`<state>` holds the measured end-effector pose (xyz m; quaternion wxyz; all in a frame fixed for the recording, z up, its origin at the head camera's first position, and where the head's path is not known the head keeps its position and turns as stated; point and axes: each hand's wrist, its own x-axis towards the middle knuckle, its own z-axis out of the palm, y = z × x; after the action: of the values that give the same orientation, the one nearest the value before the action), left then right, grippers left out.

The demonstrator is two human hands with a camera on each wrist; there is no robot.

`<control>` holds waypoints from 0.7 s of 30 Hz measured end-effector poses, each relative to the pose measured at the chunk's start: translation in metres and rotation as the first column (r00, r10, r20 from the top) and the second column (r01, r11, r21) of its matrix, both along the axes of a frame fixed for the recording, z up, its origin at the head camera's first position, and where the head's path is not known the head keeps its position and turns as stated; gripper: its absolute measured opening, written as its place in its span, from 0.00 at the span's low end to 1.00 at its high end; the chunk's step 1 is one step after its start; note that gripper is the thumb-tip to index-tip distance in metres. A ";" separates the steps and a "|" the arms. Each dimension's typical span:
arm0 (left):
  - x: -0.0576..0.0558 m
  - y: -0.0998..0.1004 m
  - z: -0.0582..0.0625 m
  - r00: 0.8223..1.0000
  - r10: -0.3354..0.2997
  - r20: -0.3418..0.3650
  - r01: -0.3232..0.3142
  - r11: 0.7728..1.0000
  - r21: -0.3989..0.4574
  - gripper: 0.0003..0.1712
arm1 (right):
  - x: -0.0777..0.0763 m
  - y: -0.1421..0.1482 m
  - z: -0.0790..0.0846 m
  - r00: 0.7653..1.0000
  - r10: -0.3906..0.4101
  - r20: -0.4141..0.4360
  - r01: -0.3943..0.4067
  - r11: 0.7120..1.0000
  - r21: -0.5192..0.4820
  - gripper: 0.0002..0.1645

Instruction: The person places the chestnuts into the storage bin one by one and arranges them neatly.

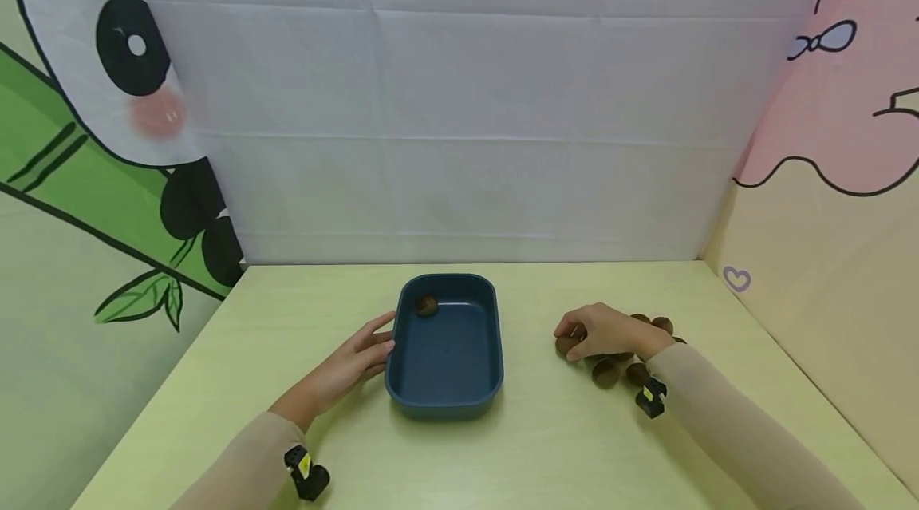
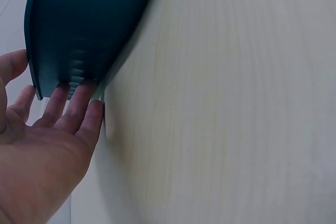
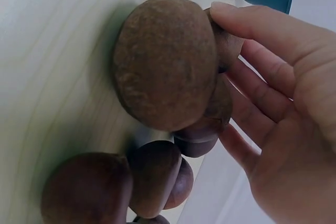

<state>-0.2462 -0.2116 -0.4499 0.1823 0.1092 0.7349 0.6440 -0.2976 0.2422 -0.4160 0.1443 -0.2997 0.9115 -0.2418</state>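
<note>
A dark blue rectangular tub (image 1: 445, 402) stands on the table with one chestnut (image 1: 426, 306) inside, near its far left corner. My left hand (image 1: 345, 370) touches the tub's left wall with fairly straight fingers; the left wrist view shows those fingertips against the tub's side (image 2: 79, 30). To the right of the tub, my right hand (image 1: 606, 330) reaches over a group of chestnuts (image 1: 606, 373). Its thumb and fingers pinch a chestnut (image 1: 565, 346) at the group's left edge. In the right wrist view, a large nearer chestnut (image 3: 165, 64) partly hides the pinched chestnut (image 3: 227, 48).
The pale wooden table (image 1: 502, 462) meets a white cloth backdrop (image 1: 474, 95) at its far edge. Cartoon-printed panels stand at left and right. Several chestnuts lie close together under and around the right wrist. Each wrist wears a small black camera (image 1: 307, 474).
</note>
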 end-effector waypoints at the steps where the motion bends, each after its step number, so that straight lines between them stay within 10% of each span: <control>1: 0.000 0.000 0.000 1.000 0.003 0.001 -0.003 1.000 0.000 0.39 | 0.000 0.000 0.000 1.000 0.004 -0.002 -0.004 1.000 0.001 0.19; 21: -0.001 -0.002 -0.001 0.999 -0.033 -0.003 0.033 0.999 0.009 0.40 | -0.011 -0.041 0.059 0.997 0.048 -0.059 -0.052 0.997 -0.060 0.20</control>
<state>-0.2473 -0.2135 -0.4509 0.1915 0.1232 0.7303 0.6441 -0.3081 0.2017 -0.3567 0.1148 -0.3334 0.8996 -0.2575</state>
